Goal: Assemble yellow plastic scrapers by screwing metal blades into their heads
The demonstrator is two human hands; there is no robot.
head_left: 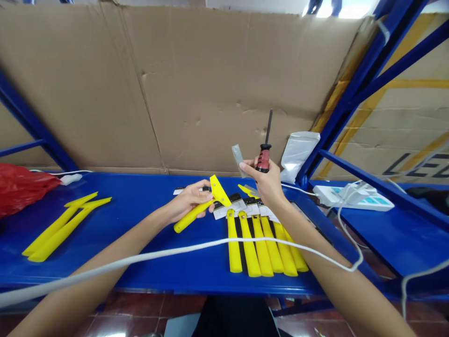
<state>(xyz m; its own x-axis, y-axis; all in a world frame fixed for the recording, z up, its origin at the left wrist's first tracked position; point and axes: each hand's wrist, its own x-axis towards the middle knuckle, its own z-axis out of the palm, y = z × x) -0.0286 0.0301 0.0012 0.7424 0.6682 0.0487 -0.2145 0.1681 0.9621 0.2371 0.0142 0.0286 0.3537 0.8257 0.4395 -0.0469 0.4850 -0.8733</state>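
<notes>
My left hand is closed around a yellow scraper-like tool, its slanted flat head pointing up and its handle down to the left. In my right hand is a screwdriver with a red and black handle, its shaft pointing upward. The thumb and fingers of that hand also pinch a thin, greyish see-through strip. Below the right hand, several yellow tools lie side by side, with black-and-white cards at their heads. Two more yellow tools lie at the left.
A blue shelf is backed by cardboard. A white cable crosses in front of my forearms. At the right are a white power strip, a white bag and a blue frame post. A red bag lies far left.
</notes>
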